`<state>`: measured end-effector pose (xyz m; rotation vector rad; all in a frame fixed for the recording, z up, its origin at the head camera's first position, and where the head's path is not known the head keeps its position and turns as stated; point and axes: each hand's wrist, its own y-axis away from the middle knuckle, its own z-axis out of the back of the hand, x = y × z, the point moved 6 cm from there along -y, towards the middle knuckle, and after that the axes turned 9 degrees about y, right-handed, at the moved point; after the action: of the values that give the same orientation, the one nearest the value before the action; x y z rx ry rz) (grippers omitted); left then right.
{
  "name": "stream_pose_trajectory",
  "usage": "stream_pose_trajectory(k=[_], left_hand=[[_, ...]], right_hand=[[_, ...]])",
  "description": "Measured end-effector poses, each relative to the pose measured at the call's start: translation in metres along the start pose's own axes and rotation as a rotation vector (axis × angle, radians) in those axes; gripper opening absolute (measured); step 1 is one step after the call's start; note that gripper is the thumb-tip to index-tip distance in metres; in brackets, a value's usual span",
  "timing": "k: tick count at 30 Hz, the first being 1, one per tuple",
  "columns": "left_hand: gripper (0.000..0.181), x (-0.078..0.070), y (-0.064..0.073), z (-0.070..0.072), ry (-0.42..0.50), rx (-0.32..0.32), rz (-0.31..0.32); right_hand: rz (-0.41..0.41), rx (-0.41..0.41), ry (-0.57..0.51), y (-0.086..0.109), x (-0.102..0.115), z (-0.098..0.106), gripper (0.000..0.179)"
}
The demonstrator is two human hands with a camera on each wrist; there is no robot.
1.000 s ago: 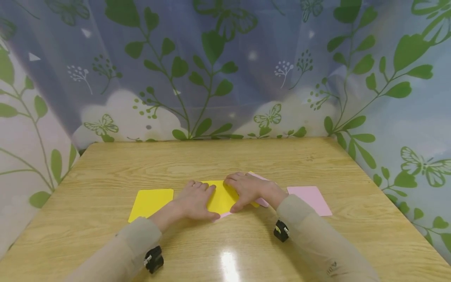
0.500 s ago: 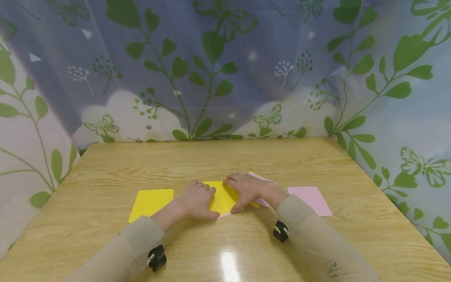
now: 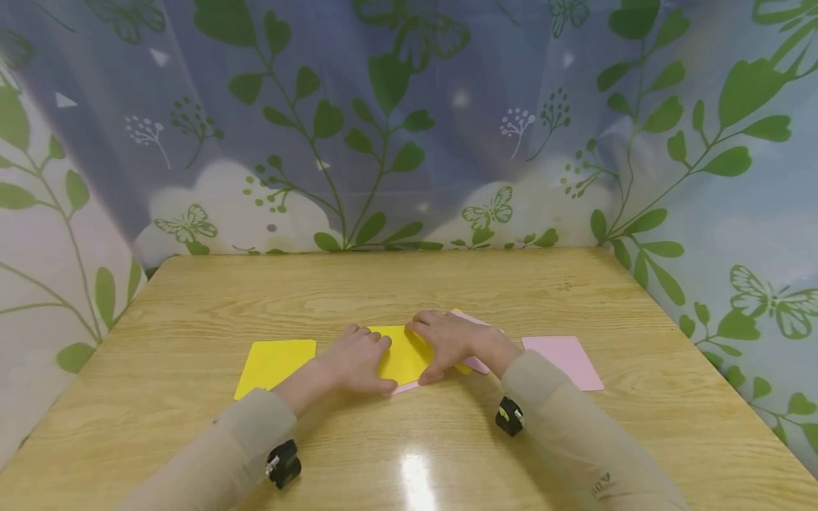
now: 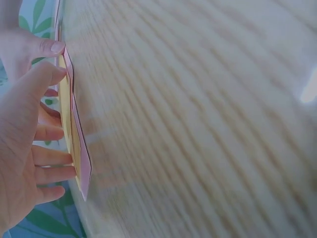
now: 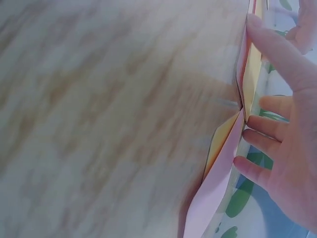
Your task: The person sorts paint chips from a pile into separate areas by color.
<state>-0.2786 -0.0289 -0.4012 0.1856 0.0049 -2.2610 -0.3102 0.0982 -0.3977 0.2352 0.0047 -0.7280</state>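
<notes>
A yellow card (image 3: 396,355) lies mid-table with a pink card (image 3: 405,388) showing beneath its near edge. My left hand (image 3: 358,363) rests on its left side, the fingertips and thumb touching it; the left wrist view shows these fingers (image 4: 53,173) fairly straight. On the right side, my right hand (image 3: 444,342) touches the yellow card, with the thumb at the near edge. Under and beside that hand sits a tilted pink card (image 3: 478,365) with yellow at its edges; the right wrist view shows this pink card (image 5: 215,193) leaning. The hands partly cover the cards.
A separate yellow card (image 3: 276,365) lies flat on the left, partly behind the left forearm. Another pink card (image 3: 564,362) lies on the right. The wooden table (image 3: 358,291) meets a leaf-patterned curtain (image 3: 409,142) at the back and sides.
The left hand has shifted very slightly while staying on the middle cards. The right hand keeps its place. The whole head view has moved a little.
</notes>
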Motion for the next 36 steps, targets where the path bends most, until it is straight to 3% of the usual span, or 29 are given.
stream_pose_trajectory(k=[8, 22, 27, 31, 36], left_hand=[[0.049, 0.0, -0.002, 0.002, 0.041, -0.035, -0.027], [0.046, 0.0, 0.0, 0.003, 0.046, -0.047, -0.04], [0.066, 0.001, 0.003, 0.0, 0.045, -0.039, -0.015], [0.09, 0.006, 0.003, -0.005, 0.058, -0.017, 0.054], [0.102, 0.011, 0.001, -0.007, 0.092, -0.015, 0.114]], right_hand=[[-0.006, 0.004, 0.011, -0.001, -0.002, -0.002, 0.094], [-0.003, 0.011, 0.009, -0.008, -0.003, -0.003, 0.099], [-0.008, 0.011, 0.001, -0.006, -0.001, -0.003, 0.1], [-0.014, -0.008, 0.006, -0.004, 0.001, -0.001, 0.101], [-0.003, -0.041, 0.023, -0.005, 0.002, 0.002, 0.102]])
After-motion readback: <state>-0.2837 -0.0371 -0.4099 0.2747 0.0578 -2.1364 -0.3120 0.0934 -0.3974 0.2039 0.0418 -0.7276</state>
